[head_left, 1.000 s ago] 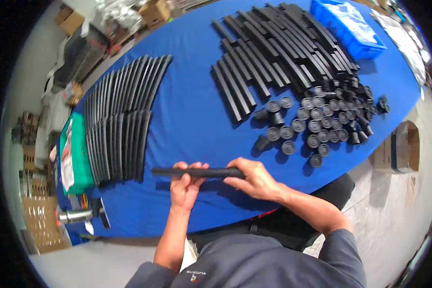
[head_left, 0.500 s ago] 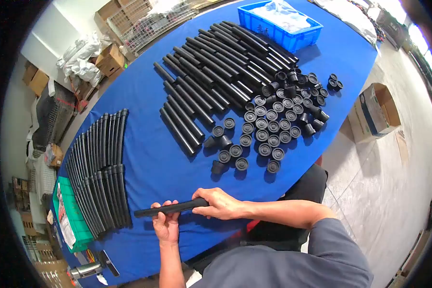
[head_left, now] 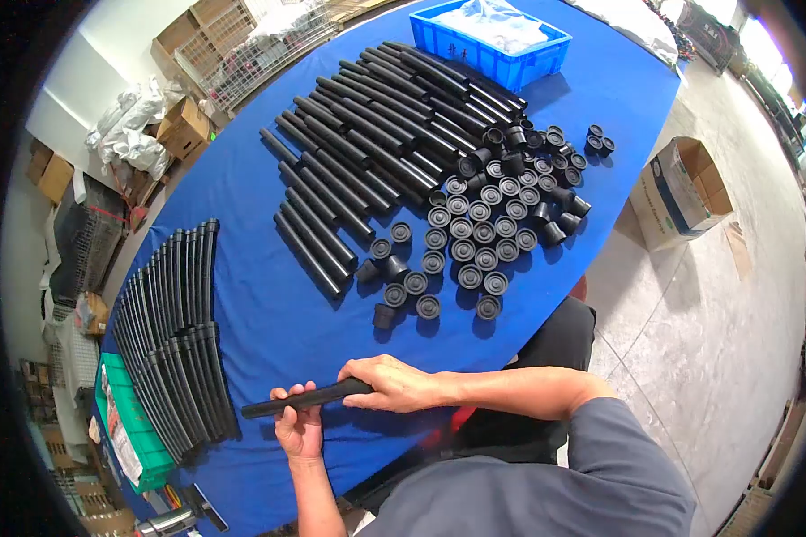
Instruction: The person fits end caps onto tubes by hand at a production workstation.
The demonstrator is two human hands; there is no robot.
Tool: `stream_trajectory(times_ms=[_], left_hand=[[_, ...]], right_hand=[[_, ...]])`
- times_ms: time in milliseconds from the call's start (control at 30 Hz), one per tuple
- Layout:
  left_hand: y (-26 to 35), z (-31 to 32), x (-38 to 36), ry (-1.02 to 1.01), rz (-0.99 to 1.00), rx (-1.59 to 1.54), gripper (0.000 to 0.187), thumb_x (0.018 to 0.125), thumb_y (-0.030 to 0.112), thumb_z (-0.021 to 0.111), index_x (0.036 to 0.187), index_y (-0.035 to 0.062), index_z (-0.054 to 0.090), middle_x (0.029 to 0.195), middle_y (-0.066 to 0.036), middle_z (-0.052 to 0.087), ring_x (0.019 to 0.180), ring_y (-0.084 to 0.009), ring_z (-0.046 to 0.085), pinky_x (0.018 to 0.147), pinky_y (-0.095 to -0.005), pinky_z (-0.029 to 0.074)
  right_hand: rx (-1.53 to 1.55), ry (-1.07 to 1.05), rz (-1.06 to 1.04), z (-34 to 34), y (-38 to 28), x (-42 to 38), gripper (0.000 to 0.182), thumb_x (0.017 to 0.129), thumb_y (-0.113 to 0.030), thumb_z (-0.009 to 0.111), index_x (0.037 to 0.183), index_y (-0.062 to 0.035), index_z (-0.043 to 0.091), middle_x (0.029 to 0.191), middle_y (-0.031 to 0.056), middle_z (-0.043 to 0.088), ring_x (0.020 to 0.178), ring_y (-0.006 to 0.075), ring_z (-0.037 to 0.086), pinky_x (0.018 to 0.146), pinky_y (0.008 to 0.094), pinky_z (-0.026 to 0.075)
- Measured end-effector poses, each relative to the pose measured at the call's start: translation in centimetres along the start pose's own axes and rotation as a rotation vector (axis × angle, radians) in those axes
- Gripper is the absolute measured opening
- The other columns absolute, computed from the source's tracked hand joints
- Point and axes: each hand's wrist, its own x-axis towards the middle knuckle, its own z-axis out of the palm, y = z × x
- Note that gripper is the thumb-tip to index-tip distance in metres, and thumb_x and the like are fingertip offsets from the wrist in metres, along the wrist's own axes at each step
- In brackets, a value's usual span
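Note:
A black tube (head_left: 327, 394) lies across both my hands, low over the blue cloth. My left hand (head_left: 299, 428) cradles its middle from below, fingers curled round it. At the tube's right end, my right hand (head_left: 392, 383) is closed around it and hides that end. To the left lie two rows of black tubes with wider ends (head_left: 179, 358), set close together. Beyond my hands is a stack of plain black tubes (head_left: 367, 134). Many round black rubber caps (head_left: 484, 232) are scattered to its right, some upright, some on their sides.
Blue cloth (head_left: 269, 295) covers the table. A blue crate (head_left: 501, 55) with clear plastic bags stands at the far end. A green tray (head_left: 143, 430) sits at the left edge, near a metal device (head_left: 166, 521). An open cardboard box (head_left: 685, 192) stands on the floor to the right.
The view has shifted slightly, so the table's contents appear a little further left. Both hands keep their hold on the tube, with little visible change in grip.

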Motion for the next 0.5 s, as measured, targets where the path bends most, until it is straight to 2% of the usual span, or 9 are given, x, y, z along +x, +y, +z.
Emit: stream_trajectory(times_ms=[33, 133, 233, 333, 433, 500], left_hand=[[0.0, -0.1, 0.0, -0.002, 0.006, 0.004, 0.034, 0.091, -0.001, 0.071, 0.119, 0.0059, 0.054, 0.125, -0.024, 0.066, 0.126, -0.0420, 0.060, 0.106, -0.0552, 0.054], [-0.1, -0.3, -0.1, -0.013, 0.024, 0.017, 0.033, 0.091, -0.001, 0.071, 0.119, 0.0055, 0.054, 0.125, -0.024, 0.066, 0.126, -0.0420, 0.060, 0.106, -0.0546, 0.054], [-0.2, -0.4, 0.0, -0.025, 0.034, 0.021, 0.033, 0.092, 0.000, 0.071, 0.119, 0.0051, 0.054, 0.126, -0.024, 0.065, 0.126, -0.0420, 0.060, 0.105, -0.0544, 0.055], [-0.2, 0.0, -0.1, 0.002, 0.028, 0.016, 0.032, 0.092, 0.001, 0.071, 0.119, 0.0049, 0.054, 0.126, -0.024, 0.065, 0.126, -0.0418, 0.060, 0.105, -0.0546, 0.055], [-0.2, 0.5, 0.0, 0.068, 0.014, -0.004, 0.030, 0.093, 0.002, 0.070, 0.120, 0.0048, 0.055, 0.126, -0.023, 0.066, 0.125, -0.0412, 0.061, 0.105, -0.0542, 0.055], [-0.3, 0.4, 0.1, 0.092, 0.012, -0.018, 0.030, 0.094, 0.002, 0.069, 0.120, 0.0050, 0.055, 0.125, -0.023, 0.066, 0.125, -0.0405, 0.061, 0.105, -0.0538, 0.055]], right_hand=[[0.085, -0.032, 0.104, -0.4, -0.9, 0.1, 0.036, 0.096, -0.027, 0.068, 0.114, 0.0017, 0.058, 0.085, 0.0171, 0.064, 0.079, 0.0331, 0.067, 0.069, 0.0450, 0.051], [0.120, 0.008, 0.135, 0.1, -0.9, -0.1, 0.035, 0.091, -0.026, 0.070, 0.107, 0.0023, 0.058, 0.088, 0.0221, 0.065, 0.085, 0.0429, 0.065, 0.073, 0.0503, 0.049], [0.055, 0.067, 0.057, 0.4, -0.5, -0.1, 0.034, 0.091, -0.025, 0.070, 0.107, 0.0025, 0.057, 0.090, 0.0231, 0.065, 0.086, 0.0430, 0.065, 0.073, 0.0506, 0.049], [-0.009, 0.025, -0.023, 0.2, 0.4, 0.1, 0.037, 0.094, -0.024, 0.069, 0.116, 0.0018, 0.056, 0.090, 0.0189, 0.064, 0.078, 0.0357, 0.066, 0.068, 0.0463, 0.051], [-0.154, 0.110, -0.207, 1.0, 0.9, -0.1, 0.037, 0.093, -0.020, 0.071, 0.118, 0.0004, 0.054, 0.096, 0.0188, 0.062, 0.079, 0.0385, 0.065, 0.069, 0.0487, 0.052], [-0.248, 0.030, -0.148, 1.3, 0.6, -0.3, 0.038, 0.092, -0.018, 0.072, 0.119, -0.0008, 0.053, 0.099, 0.0184, 0.061, 0.079, 0.0396, 0.065, 0.069, 0.0496, 0.052]])
